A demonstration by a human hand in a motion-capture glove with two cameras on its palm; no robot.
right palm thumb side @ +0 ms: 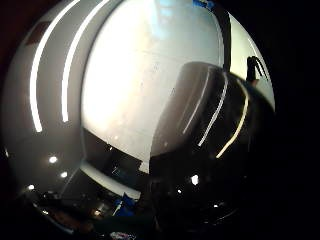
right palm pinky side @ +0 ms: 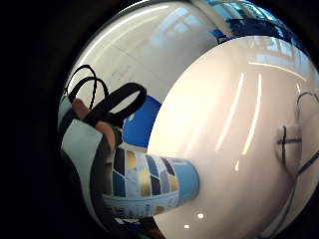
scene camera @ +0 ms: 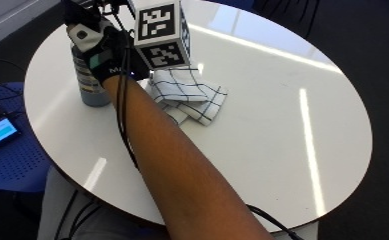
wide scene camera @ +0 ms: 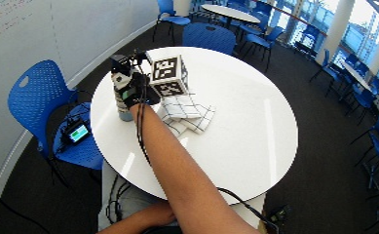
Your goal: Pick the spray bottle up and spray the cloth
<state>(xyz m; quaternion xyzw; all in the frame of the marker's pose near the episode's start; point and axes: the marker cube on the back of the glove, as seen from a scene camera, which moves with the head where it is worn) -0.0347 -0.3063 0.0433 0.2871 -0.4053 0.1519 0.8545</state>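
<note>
Fingers of my gloved right hand (scene camera: 111, 62) are wrapping around the spray bottle (scene camera: 91, 82), which is standing upright on the round white table (scene camera: 280, 125) near its far left edge, its base looking to be on the surface and not yet lifted. I am reaching with my arm stretched across the tabletop, taking the bottle high on its body, just under the black spray head (scene camera: 81, 27), probably so a finger can get to the trigger. The little-finger palm view is showing the bottle's patterned blue-and-gold label (right palm pinky side: 144, 181) close against my palm, which fits a grip around it. The checked cloth (scene camera: 187, 95) is lying folded just beside the bottle, to its right, near enough that a short turn of the nozzle should reach it.
</note>
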